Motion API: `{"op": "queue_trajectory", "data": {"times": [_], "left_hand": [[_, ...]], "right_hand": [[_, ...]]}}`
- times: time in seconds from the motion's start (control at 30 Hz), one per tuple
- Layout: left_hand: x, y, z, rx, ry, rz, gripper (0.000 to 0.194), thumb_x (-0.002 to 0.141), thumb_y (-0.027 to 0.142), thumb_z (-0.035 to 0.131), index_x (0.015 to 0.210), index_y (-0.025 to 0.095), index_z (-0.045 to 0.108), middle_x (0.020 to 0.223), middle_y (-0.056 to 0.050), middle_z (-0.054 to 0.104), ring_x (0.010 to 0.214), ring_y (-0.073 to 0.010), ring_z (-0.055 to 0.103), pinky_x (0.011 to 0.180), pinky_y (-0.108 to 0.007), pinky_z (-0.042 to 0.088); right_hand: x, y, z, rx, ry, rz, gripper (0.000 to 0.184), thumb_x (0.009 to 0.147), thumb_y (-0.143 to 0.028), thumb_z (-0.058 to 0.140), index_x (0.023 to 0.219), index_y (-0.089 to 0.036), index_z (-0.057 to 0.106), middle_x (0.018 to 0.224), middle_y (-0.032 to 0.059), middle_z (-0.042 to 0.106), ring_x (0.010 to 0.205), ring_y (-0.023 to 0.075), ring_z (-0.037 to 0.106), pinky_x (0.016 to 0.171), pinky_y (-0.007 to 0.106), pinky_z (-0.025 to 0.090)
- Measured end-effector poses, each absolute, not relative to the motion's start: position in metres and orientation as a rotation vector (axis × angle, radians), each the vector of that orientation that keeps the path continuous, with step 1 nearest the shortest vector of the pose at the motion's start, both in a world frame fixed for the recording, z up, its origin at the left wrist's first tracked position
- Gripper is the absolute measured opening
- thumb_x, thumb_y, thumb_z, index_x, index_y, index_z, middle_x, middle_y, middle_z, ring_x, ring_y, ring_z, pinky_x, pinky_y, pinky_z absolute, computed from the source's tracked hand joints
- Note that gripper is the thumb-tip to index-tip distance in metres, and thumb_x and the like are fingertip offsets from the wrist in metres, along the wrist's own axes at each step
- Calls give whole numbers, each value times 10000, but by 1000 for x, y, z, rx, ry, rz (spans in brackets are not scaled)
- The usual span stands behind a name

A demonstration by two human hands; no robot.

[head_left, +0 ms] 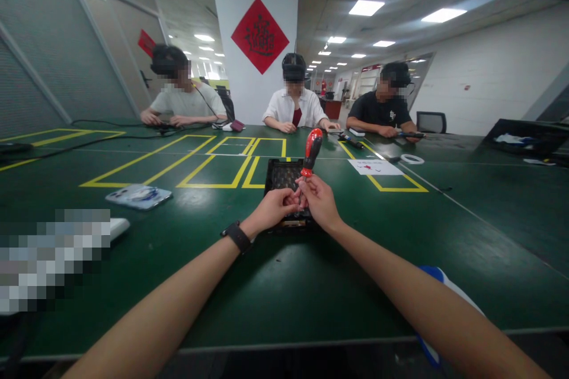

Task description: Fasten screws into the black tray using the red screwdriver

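Note:
A screwdriver (pixel 313 151) with a red and black handle stands nearly upright, handle up, its top leaning slightly right. My right hand (pixel 320 201) is closed, its fingers pinching the screwdriver's shaft just below the handle. Beside it my left hand (pixel 276 207) is closed too, thumb and fingertips pressed together near the lower shaft; whatever they grip is too small to make out. Both hands are over a black open tray or case (pixel 284 173) with a patterned inside. My fingers hide the screwdriver's tip and part of the case.
A phone (pixel 138 196) lies left on the green table (pixel 213 302), which has yellow tape outlines. To the right are a paper sheet (pixel 376 167) and a white tape roll (pixel 412 159). Three people sit across the table. A blue and white object (pixel 438 275) lies by my right forearm.

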State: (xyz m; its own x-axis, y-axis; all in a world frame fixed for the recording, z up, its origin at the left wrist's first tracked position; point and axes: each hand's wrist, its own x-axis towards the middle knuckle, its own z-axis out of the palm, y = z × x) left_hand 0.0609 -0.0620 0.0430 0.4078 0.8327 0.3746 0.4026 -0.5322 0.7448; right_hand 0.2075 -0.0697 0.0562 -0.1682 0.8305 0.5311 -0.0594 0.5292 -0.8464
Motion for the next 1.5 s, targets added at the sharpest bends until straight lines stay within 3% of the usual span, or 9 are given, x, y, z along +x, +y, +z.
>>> {"op": "queue_trajectory", "data": {"times": [0.3, 0.5, 0.73, 0.87, 1.0, 1.27, 1.5], "left_hand": [[60, -65, 48, 2223, 899, 964, 165, 793, 240, 504, 835, 122, 612, 817, -38, 638, 760, -142, 565, 729, -247, 426], [60, -63, 48, 2173, 963, 948, 183, 756, 297, 566, 807, 126, 607, 768, -27, 631, 714, -138, 562, 698, -247, 436], [58, -68, 53, 2224, 890, 927, 145, 790, 216, 502, 807, 133, 620, 792, -24, 646, 751, -138, 570, 726, -241, 427], [60, -70, 53, 2144, 870, 979, 159, 784, 228, 523, 896, 135, 589, 821, -33, 643, 740, -126, 576, 709, -238, 442], [61, -70, 50, 2178, 970, 994, 151, 752, 268, 573, 804, 128, 597, 752, -21, 628, 689, -121, 558, 671, -233, 434], [59, -69, 52, 2235, 901, 952, 163, 794, 214, 504, 842, 128, 633, 812, -34, 663, 766, -147, 583, 715, -242, 423], [59, -68, 49, 2235, 1047, 992, 189, 753, 309, 571, 774, 124, 609, 717, -20, 625, 664, -129, 550, 632, -225, 419]], "right_hand": [[208, -68, 54, -656, -1578, 913, 288, 842, -426, 445, 944, -166, 514, 703, -13, 571, 424, 44, 468, 432, 189, 393], [208, -69, 55, -661, -1541, 892, 267, 827, -439, 467, 923, -190, 466, 697, -34, 566, 407, 42, 477, 418, 181, 398], [209, -68, 56, -672, -1548, 922, 291, 851, -446, 411, 953, -184, 488, 667, -32, 559, 383, 41, 465, 397, 176, 375], [208, -69, 56, -705, -1519, 892, 308, 843, -462, 417, 931, -180, 506, 664, -32, 552, 370, 39, 460, 388, 178, 373], [207, -70, 57, -686, -1519, 912, 290, 825, -461, 458, 898, -183, 491, 637, -42, 551, 373, 48, 485, 382, 175, 376], [208, -69, 57, -672, -1514, 963, 315, 834, -465, 430, 939, -177, 502, 686, -19, 586, 391, 53, 511, 395, 181, 394], [207, -70, 58, -655, -1542, 967, 292, 808, -454, 489, 893, -175, 497, 651, -29, 578, 398, 54, 499, 398, 179, 398]]}}
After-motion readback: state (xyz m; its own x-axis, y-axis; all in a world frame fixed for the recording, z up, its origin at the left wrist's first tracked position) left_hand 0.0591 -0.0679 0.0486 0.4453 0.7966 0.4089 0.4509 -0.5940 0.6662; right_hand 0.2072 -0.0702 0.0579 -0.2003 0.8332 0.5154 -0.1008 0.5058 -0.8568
